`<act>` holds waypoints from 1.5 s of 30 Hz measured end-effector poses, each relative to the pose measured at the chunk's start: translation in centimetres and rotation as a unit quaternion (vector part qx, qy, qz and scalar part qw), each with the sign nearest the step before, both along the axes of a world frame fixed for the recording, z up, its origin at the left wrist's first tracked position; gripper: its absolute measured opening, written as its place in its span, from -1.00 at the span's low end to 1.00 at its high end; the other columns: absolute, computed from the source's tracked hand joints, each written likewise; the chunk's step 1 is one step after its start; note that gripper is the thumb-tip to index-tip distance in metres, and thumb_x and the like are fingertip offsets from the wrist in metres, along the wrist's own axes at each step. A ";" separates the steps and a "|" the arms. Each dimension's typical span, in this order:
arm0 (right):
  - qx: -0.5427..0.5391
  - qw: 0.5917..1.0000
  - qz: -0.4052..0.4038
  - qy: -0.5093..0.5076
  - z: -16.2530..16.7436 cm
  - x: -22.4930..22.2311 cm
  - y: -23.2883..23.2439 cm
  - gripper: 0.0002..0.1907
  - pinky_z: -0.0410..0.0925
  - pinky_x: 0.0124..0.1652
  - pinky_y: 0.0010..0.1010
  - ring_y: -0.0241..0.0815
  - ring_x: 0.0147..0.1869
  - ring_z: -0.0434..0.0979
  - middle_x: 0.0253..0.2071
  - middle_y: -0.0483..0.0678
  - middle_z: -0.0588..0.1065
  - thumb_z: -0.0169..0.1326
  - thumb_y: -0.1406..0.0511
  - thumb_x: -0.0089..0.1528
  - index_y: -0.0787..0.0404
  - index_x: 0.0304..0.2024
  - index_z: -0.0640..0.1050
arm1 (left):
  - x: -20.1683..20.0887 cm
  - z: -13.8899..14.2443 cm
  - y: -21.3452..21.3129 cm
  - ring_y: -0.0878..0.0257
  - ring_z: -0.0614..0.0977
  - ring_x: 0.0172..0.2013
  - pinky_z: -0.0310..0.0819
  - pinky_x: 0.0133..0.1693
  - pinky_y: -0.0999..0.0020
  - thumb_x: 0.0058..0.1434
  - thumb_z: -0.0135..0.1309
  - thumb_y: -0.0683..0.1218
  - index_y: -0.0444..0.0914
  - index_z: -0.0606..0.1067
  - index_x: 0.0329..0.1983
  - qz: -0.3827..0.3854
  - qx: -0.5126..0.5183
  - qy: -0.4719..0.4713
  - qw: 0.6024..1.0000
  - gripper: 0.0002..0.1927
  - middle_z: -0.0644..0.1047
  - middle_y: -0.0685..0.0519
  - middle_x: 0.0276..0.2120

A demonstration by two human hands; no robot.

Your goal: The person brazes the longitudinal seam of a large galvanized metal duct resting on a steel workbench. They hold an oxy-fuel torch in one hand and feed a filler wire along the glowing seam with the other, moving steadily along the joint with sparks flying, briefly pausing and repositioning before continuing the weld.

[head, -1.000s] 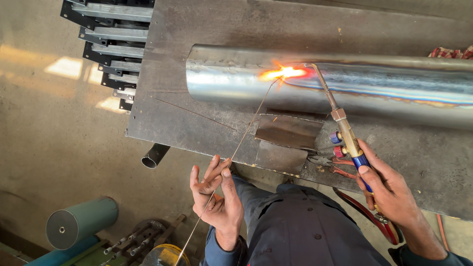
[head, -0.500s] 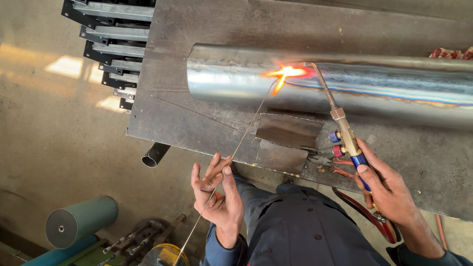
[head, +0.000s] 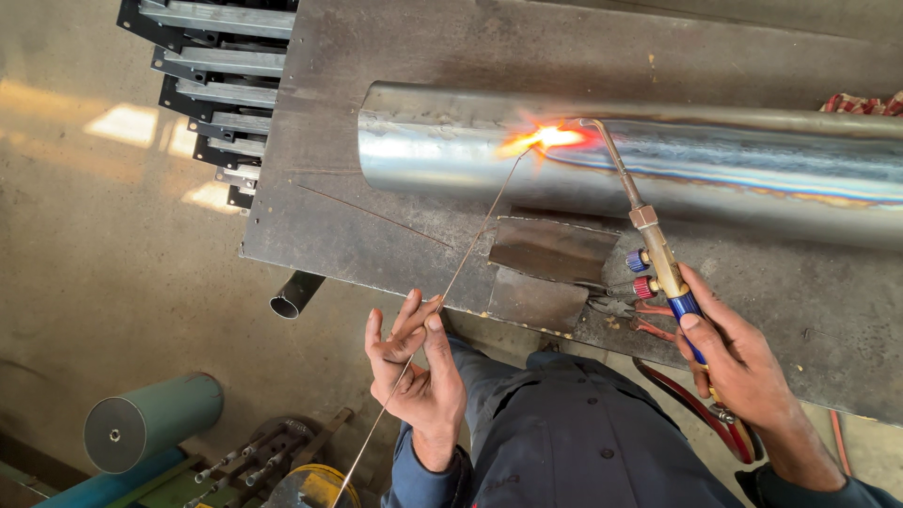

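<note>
A long shiny metal pipe (head: 715, 169) lies across a steel work table (head: 395, 56). An orange flame (head: 546, 139) burns on its seam near the left end. My right hand (head: 738, 362) grips the blue handle of a brass gas torch (head: 658, 259), whose bent nozzle points at the flame. My left hand (head: 419, 372) pinches a thin filler rod (head: 466, 254) between thumb and fingers; the rod's far tip reaches the flame.
Two small steel plates (head: 550, 246) lie on the table in front of the pipe. Red hoses (head: 701, 409) trail from the torch. Black metal racks (head: 216, 66) stand at the upper left. A pipe stub (head: 293, 296), a teal cylinder (head: 150, 423) and tools are on the floor.
The flame has crept slightly along the seam. Both hands hold nearly the same positions, and the rod tip stays at the flame.
</note>
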State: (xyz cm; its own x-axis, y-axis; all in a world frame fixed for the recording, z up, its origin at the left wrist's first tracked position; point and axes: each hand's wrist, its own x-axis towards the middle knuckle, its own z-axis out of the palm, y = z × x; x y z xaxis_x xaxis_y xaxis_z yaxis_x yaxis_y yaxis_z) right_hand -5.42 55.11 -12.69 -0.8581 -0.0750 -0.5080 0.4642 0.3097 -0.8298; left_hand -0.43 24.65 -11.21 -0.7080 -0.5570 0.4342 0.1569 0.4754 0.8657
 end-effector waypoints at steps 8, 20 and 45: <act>-0.001 1.000 0.006 -0.004 -0.6 -0.1 0.1 -0.34 0.22 -0.67 -0.46 -0.36 -0.63 0.22 -0.51 -0.08 0.31 -0.17 0.26 0.35 -0.13 0.53 0.18 | -0.1 -0.1 -0.2 -0.03 0.63 0.20 -0.11 0.51 -0.01 0.37 0.07 -0.29 -0.35 0.33 -0.19 -0.002 0.004 0.005 1.000 -0.87 0.68 -0.16 -0.15; 0.002 1.000 -0.002 -0.009 -0.5 -0.1 -0.1 -0.37 0.22 -0.68 -0.43 -0.33 -0.64 0.22 -0.50 -0.08 0.31 -0.14 0.26 0.37 -0.12 0.52 0.21 | 0.0 -0.2 -0.3 -0.02 0.64 0.21 -0.07 0.52 -0.01 0.38 0.07 -0.29 -0.34 0.35 -0.18 0.002 -0.003 -0.006 1.000 -0.88 0.69 -0.16 -0.15; -0.002 1.000 0.010 -0.008 -0.3 -0.4 -0.2 -0.34 0.23 -0.67 -0.47 -0.37 -0.63 0.22 -0.52 -0.09 0.31 -0.16 0.27 0.35 -0.14 0.53 0.18 | -0.3 0.0 -0.3 -0.02 0.63 0.22 -0.07 0.51 0.02 0.39 0.07 -0.27 -0.36 0.34 -0.16 0.002 0.000 -0.008 1.000 -0.87 0.68 -0.17 -0.14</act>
